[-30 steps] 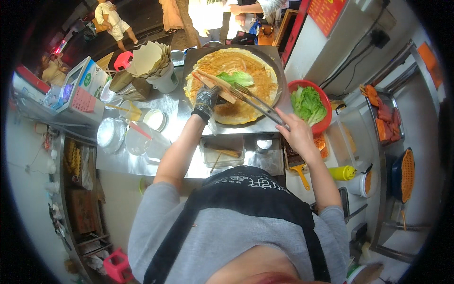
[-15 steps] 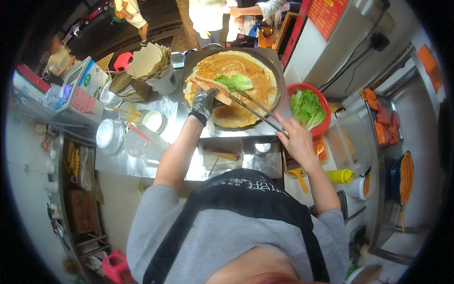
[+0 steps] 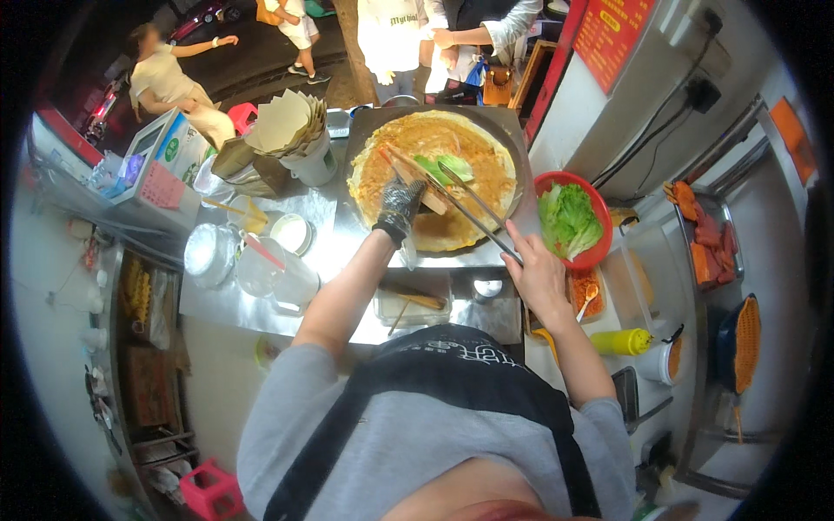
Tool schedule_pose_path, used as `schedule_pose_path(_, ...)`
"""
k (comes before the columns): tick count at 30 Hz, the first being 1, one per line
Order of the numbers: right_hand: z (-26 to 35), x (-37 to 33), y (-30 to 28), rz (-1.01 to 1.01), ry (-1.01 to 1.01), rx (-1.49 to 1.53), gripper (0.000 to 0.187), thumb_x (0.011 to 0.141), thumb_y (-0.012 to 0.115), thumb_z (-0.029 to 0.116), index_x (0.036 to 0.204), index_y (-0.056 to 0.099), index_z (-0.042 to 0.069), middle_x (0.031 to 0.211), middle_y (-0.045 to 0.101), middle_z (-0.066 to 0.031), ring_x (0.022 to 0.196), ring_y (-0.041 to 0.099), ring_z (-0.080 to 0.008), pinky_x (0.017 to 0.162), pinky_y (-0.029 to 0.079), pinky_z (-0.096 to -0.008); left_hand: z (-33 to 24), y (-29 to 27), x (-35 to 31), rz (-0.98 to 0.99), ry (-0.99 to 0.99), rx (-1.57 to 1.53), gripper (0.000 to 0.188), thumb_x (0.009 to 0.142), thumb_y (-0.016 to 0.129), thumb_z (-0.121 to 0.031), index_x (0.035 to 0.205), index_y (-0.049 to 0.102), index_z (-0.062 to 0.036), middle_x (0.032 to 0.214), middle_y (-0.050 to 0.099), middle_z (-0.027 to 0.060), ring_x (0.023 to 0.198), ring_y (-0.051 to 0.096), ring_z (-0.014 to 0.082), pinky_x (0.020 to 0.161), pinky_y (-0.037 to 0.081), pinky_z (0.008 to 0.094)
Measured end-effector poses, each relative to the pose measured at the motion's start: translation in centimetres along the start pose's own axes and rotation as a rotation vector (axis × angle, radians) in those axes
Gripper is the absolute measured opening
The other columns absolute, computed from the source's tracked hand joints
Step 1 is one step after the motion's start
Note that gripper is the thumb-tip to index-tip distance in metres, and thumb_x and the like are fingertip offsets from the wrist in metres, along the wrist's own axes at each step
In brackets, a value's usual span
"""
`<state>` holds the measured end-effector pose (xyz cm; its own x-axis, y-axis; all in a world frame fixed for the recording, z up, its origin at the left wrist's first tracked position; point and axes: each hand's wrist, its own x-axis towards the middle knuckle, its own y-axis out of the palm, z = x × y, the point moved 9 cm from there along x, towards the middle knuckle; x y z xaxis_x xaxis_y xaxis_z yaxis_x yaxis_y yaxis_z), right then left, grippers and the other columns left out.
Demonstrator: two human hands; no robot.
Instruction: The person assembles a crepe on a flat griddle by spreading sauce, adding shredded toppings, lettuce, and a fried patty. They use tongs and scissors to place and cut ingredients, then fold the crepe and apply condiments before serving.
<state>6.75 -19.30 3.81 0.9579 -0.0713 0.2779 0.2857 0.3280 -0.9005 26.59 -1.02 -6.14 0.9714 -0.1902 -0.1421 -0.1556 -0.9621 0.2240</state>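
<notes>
On a dark round griddle [image 3: 514, 130] lies a large thin pancake [image 3: 473, 227] spread with orange sauce. A green lettuce leaf [image 3: 453, 167] rests near its middle. My left hand [image 3: 400, 204], in a black glove, is closed round a long, flat, pinkish-tan strip of food [image 3: 432, 201] held slanted over the pancake; its exact kind is unclear. My right hand [image 3: 537, 276] is bare and grips long metal tongs [image 3: 479, 215], whose tips reach the lettuce leaf beside the strip.
A red bowl of lettuce [image 3: 611, 227] stands right of the griddle, a tray of orange-red food [image 3: 584, 293] nearer me. A yellow squeeze bottle [image 3: 622, 341] lies close by. At left are a tub of paper sleeves [image 3: 314, 165] and a clear jug [image 3: 291, 282]. People stand beyond the counter.
The whole view has shifted, so the griddle sits lower in it. My left hand and the strip have moved slightly right over the pancake. A passer-by at far left now stretches out an arm.
</notes>
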Motion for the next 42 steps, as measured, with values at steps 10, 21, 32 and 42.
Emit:
schedule_pose_path(10,2.0,2.6,0.3,-0.132,-0.013,-0.060,0.054,0.080,0.066,0.019,0.131,0.048,0.017,0.086,0.052,-0.0083,0.070,0.059,-0.0272,0.061,0.048,-0.0392,0.3,2.5,-0.4,0.010,0.191,0.226,0.041,0.081,0.060,-0.011,0.119,0.050,0.0002,0.100,0.061,0.0107,0.083,0.061,0.0187,0.068,0.051,0.0296)
schedule_pose_path(21,2.2,3.0,2.0,-0.016,0.082,0.031,0.054,0.083,0.063,0.022,0.134,0.045,0.017,0.090,0.054,-0.0107,0.074,0.061,-0.0309,0.063,0.051,-0.0423,-1.7,1.5,-1.2,-0.027,0.212,-0.038,0.054,0.082,0.053,0.004,0.135,0.040,-0.0013,0.113,0.057,0.0067,0.093,0.055,0.0137,0.082,0.046,0.0249)
schedule_pose_path(32,1.8,4.0,1.5,-0.061,0.167,0.244,0.051,0.082,0.064,0.022,0.130,0.049,0.013,0.092,0.059,-0.0151,0.081,0.060,-0.0344,0.072,0.047,-0.0413,-0.1,3.1,-1.4,-0.007,0.305,0.141,0.052,0.082,0.050,0.003,0.134,0.041,-0.0006,0.128,0.050,0.0105,0.114,0.047,0.0190,0.097,0.036,0.0264)
schedule_pose_path(42,2.4,1.6,1.5,0.020,0.165,0.223,0.052,0.083,0.063,0.024,0.132,0.047,0.016,0.089,0.057,-0.0126,0.077,0.061,-0.0315,0.068,0.049,-0.0406,-1.8,1.0,-0.4,-0.095,0.266,-0.201,0.052,0.088,0.052,0.002,0.137,0.037,-0.0023,0.119,0.052,0.0053,0.095,0.053,0.0114,0.078,0.046,0.0223)
